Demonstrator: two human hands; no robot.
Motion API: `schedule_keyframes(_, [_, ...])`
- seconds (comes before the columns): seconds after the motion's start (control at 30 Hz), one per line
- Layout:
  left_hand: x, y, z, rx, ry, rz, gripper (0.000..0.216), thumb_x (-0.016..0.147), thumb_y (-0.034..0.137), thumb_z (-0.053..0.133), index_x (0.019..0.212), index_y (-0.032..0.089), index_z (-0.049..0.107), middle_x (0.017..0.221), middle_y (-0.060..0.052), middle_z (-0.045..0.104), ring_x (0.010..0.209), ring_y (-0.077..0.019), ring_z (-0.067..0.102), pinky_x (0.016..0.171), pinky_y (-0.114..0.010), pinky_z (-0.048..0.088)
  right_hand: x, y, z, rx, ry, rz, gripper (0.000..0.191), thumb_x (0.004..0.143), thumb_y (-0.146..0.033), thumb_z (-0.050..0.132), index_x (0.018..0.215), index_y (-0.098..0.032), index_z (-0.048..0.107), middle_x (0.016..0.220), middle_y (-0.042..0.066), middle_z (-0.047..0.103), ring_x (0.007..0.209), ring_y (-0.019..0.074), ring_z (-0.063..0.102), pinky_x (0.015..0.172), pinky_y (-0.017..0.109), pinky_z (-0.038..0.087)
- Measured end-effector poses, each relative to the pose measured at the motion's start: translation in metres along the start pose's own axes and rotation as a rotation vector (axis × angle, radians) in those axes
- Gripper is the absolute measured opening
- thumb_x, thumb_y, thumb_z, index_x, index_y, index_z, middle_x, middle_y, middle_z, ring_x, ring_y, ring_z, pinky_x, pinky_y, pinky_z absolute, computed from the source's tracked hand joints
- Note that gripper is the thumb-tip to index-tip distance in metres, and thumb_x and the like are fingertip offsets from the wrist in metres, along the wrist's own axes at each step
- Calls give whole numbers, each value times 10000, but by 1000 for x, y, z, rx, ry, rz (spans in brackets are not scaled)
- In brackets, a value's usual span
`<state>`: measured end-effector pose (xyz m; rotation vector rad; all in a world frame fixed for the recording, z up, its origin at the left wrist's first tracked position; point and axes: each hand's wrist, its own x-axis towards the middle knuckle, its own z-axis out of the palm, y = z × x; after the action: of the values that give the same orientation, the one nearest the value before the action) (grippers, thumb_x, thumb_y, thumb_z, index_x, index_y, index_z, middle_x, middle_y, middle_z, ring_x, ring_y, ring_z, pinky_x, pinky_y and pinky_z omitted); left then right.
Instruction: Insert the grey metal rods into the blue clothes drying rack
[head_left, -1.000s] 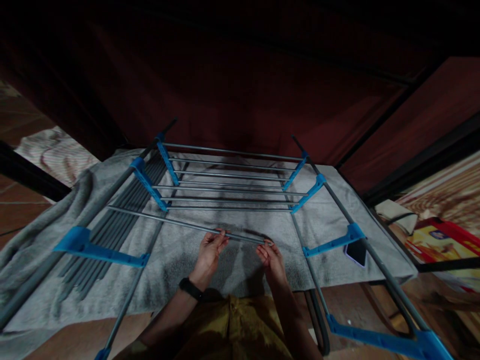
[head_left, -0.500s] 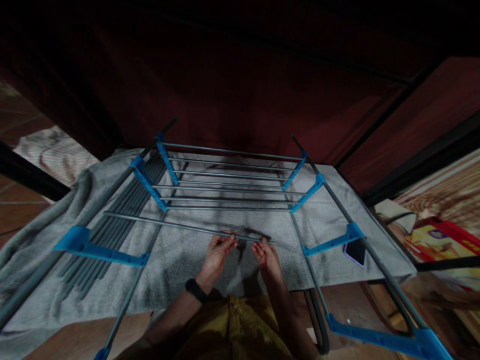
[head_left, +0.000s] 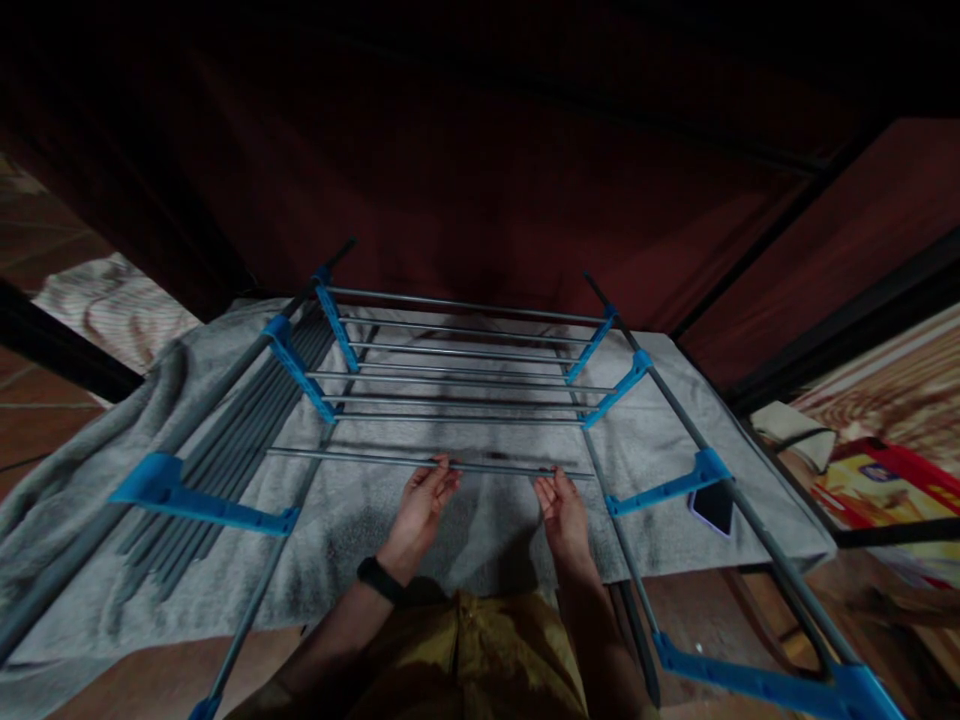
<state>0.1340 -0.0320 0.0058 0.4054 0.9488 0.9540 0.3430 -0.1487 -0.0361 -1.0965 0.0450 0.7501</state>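
A thin grey metal rod (head_left: 495, 469) runs crosswise in front of me, pinched near its middle by my left hand (head_left: 429, 497) and near its right end by my right hand (head_left: 561, 508). Around it stands a rack frame of grey tubes with blue plastic brackets. The rod's left end lies over the left side of the frame, and its right end is close to the right inner tube (head_left: 596, 465). Nearest on the left is a blue bracket (head_left: 202, 503); a matching blue bracket (head_left: 667, 484) is on the right. Several rods (head_left: 450, 381) span the far brackets.
Several loose rods (head_left: 232, 450) lie in a bundle on the grey blanket (head_left: 375, 530) at the left. A phone (head_left: 712, 508) rests under the right bracket. Further right is a red and yellow package (head_left: 885, 485). A dark red panel (head_left: 480, 200) rises behind the rack.
The rod has shifted right and become more level. My hands have spread apart, the left sliding left and the right moving right along with the rod's end.
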Motion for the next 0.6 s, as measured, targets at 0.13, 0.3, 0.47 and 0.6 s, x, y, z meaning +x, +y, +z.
schedule_keyframes(0.13, [8,24,-5,-63,105,32,65,962,149,826,964,179,767,932,-64,847,750,-142,777,808,-270,663,13,-24,-9,-22,37,-78,376,791,-497,993,934,-279,722,870,-13,783,885,195,799,932,354,699])
schedule_keyframes(0.3, [13,42,-9,-122,220,72,163,1069,138,660,929,186,728,864,-49,813,799,-139,787,834,-257,657,16,-39,-5,29,76,-68,268,827,-395,950,920,-269,732,884,-5,806,933,212,812,995,388,687])
schedule_keyframes(0.47, [5,32,-14,-91,158,53,109,1030,138,762,929,178,750,947,-79,849,816,-158,803,873,-283,667,11,-34,3,65,18,-49,180,850,-332,909,938,-249,776,968,26,842,984,204,818,1017,366,673])
schedule_keyframes(0.6, [-5,20,-14,-80,150,5,126,1021,114,776,913,172,746,959,-91,848,812,-171,816,849,-287,676,12,-26,4,34,-2,-43,251,821,-383,952,947,-251,779,999,22,845,994,204,819,988,356,675])
